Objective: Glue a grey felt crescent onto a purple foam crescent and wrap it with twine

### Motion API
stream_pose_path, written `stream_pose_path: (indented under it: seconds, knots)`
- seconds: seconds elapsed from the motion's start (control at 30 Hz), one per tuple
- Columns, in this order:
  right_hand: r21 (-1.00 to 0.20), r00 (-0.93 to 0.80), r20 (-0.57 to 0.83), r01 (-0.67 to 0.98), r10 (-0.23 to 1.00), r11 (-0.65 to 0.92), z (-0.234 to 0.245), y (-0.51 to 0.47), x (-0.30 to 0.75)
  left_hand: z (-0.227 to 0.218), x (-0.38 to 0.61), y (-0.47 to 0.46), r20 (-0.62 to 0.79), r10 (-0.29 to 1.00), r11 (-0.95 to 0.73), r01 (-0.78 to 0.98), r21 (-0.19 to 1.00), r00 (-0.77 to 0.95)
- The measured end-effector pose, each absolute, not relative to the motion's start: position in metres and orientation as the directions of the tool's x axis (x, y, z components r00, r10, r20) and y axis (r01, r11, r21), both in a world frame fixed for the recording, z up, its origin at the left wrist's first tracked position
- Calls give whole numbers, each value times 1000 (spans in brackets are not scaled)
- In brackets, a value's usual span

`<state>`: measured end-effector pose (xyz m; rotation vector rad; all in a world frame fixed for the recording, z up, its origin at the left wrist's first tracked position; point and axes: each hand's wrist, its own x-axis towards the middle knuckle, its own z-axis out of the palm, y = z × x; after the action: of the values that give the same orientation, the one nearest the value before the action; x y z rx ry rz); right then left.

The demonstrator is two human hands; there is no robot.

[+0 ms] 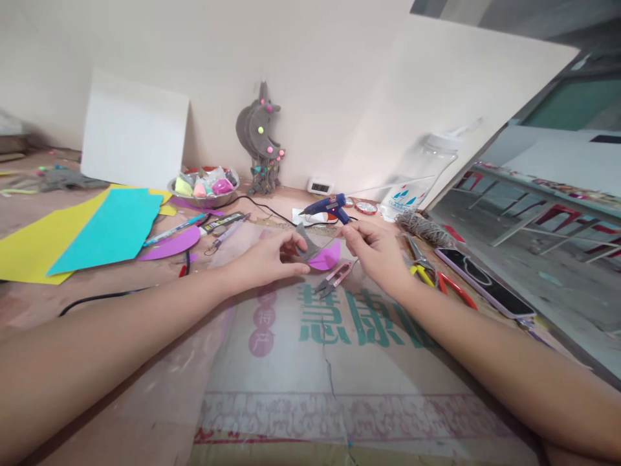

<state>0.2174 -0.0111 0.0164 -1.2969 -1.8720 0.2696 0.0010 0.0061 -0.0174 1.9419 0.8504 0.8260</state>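
Observation:
Between the thumb and fingers of my left hand (266,260) is a small grey crescent (307,242), which looks yarn-wrapped. My right hand (376,251) pinches a thin grey yarn (332,241) that stretches toward the crescent. A purple paper piece (326,257) shows just behind and below the crescent; whether it is attached I cannot tell. Below my right fingers lie pink-handled thread snips (334,279), apart from both hands. Just beyond the hands is a blue glue gun (330,207), its handle end close behind my right fingertips.
Yellow paper (29,249) and turquoise paper (109,226) lie at left, near a bowl (204,200) of colourful packets. A decorated grey moon (257,129) stands against the wall. At right are a yarn ball (424,228), pliers (456,289), a phone (485,281) and a clear bottle (420,171).

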Motion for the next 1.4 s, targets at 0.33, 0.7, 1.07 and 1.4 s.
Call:
stream_pose_path:
  seconds: [0.33, 0.7, 1.07, 1.4]
  knots:
    - [-605, -128, 462, 678, 878, 418, 17, -9, 218, -16, 2, 3, 250, 805, -454, 287, 844, 538]
    - [-569, -315, 72, 766, 946, 298, 10, 8, 234, -17, 1, 3, 226, 807, -456, 331, 826, 546]
    - [-598, -258, 23, 771, 966, 220, 2, 18, 243, -15, 1, 1, 221, 799, -477, 365, 799, 560]
    - [-647, -261, -35, 742, 965, 177, 7, 8, 234, -4, 2, 2, 260, 847, -430, 308, 849, 464]
